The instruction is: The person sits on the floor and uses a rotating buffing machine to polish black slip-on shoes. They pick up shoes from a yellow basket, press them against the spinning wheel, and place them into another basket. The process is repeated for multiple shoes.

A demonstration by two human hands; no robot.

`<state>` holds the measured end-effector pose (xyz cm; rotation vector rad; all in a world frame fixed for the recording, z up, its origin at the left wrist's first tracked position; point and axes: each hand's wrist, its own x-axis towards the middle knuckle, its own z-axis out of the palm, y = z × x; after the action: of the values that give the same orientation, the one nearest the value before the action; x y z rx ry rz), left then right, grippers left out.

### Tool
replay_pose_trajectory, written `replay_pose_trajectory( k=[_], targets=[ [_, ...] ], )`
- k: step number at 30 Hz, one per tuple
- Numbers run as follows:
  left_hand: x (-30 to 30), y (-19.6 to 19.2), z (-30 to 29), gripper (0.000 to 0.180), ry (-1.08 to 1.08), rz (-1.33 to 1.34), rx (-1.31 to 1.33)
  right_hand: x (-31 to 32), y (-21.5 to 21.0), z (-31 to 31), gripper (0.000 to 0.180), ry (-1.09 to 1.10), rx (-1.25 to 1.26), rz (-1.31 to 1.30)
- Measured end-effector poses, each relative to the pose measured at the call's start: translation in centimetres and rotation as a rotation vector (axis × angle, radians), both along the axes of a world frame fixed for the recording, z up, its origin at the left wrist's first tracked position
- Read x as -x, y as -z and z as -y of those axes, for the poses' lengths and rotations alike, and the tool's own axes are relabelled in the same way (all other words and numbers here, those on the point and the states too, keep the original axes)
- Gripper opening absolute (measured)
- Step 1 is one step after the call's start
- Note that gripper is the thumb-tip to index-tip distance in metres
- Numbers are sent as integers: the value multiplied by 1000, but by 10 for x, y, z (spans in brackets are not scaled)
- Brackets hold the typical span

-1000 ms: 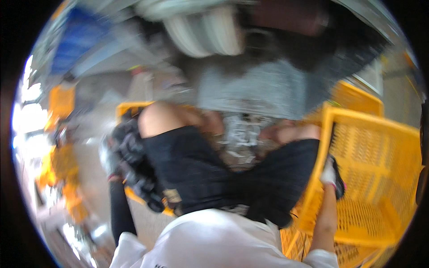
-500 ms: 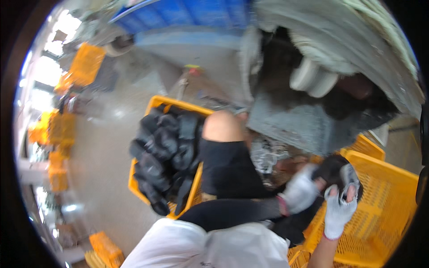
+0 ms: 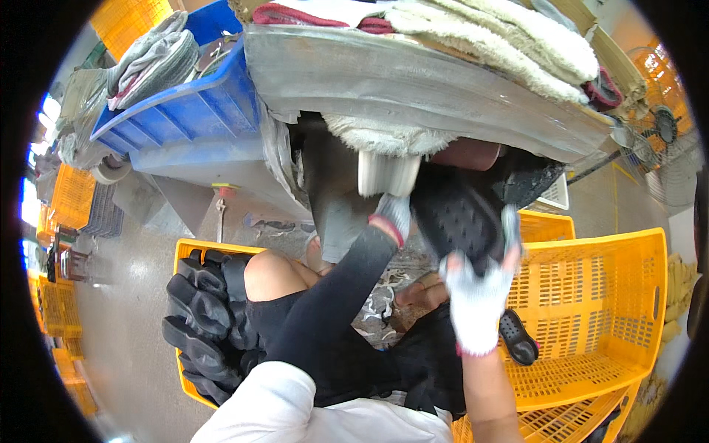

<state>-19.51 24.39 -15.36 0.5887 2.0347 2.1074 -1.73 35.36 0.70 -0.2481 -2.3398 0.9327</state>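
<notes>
A black clog (image 3: 461,221), blurred, with rows of small dots on the face turned to me, is tilted up in front of the machine's dark opening. My right hand (image 3: 476,299), in a white glove with bare fingertips, is closed on its lower end. My left hand (image 3: 393,218), gloved and with a black sleeve above it, reaches up beside the clog's left edge. Its fingers are hidden or blurred, so I cannot tell its grip. Just above the left hand is a white wheel (image 3: 388,174), streaked as if turning. Another black clog (image 3: 518,338) lies in the yellow crate (image 3: 591,288) at my right.
At my left a yellow crate (image 3: 193,251) is heaped with black footwear (image 3: 199,310). Grey plastic sheeting (image 3: 413,81) drapes the machine, with fleecy cloths (image 3: 495,37) on top. A blue bin (image 3: 192,111) stands left. Scraps (image 3: 378,303) litter the floor by my feet. A fan (image 3: 661,125) stands far right.
My view has swung right. Both hands have moved from over the right crate to the machine, the right one bringing a black clog up near the white wheel. A clog now shows inside that crate.
</notes>
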Motion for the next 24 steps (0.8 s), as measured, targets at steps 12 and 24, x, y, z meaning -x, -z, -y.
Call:
replay_pose_trajectory(
  k=[12,24],
  targets=[
    [-45,-60,39,75,-89,96,724,136,13,-18,26,-150,607,194],
    [-30,-56,-57,52,-315,437,0,28,-6,-13,64,-20,206,129]
  ],
)
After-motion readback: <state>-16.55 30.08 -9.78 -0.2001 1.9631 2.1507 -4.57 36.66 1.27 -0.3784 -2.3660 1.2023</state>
